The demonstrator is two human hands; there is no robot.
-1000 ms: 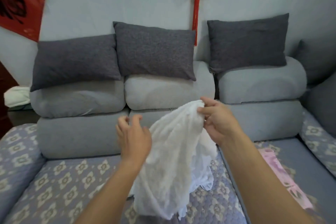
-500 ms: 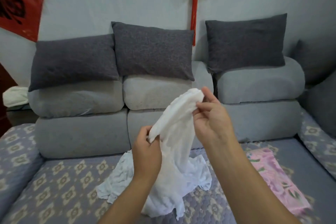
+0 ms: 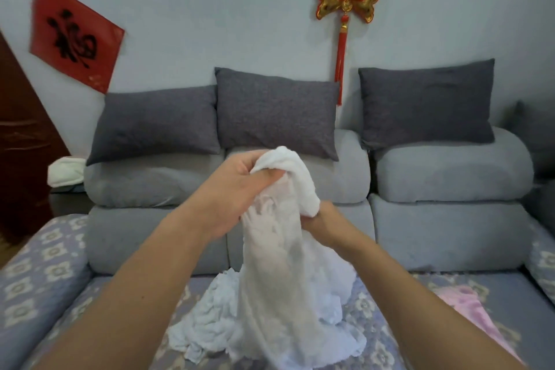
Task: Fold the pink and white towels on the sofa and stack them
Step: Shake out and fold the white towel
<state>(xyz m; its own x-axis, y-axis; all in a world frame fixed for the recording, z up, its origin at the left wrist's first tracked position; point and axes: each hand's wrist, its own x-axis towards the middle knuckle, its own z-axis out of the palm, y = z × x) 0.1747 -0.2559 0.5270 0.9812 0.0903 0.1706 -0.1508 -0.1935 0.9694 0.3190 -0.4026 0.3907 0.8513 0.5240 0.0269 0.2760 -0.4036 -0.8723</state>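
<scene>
A thin white towel [image 3: 279, 273] hangs bunched in front of me, its lower part heaped on the sofa seat [image 3: 99, 303]. My left hand [image 3: 237, 189] grips its top end, thumb pinched over the cloth. My right hand [image 3: 322, 221] holds the towel lower down at its right side and is partly hidden behind the fabric. The pink towel [image 3: 477, 321] lies flat on the seat at the right, partly behind my right forearm.
Three dark grey cushions [image 3: 276, 111] lean on the grey sofa back [image 3: 450, 171]. A patterned armrest [image 3: 36, 279] is at the left, another at the right edge. A white bundle [image 3: 64, 171] sits on a side table at the far left.
My left hand has risen from low on the towel to grip its top end. My right hand has dropped from the top to hold the cloth lower on the right.
</scene>
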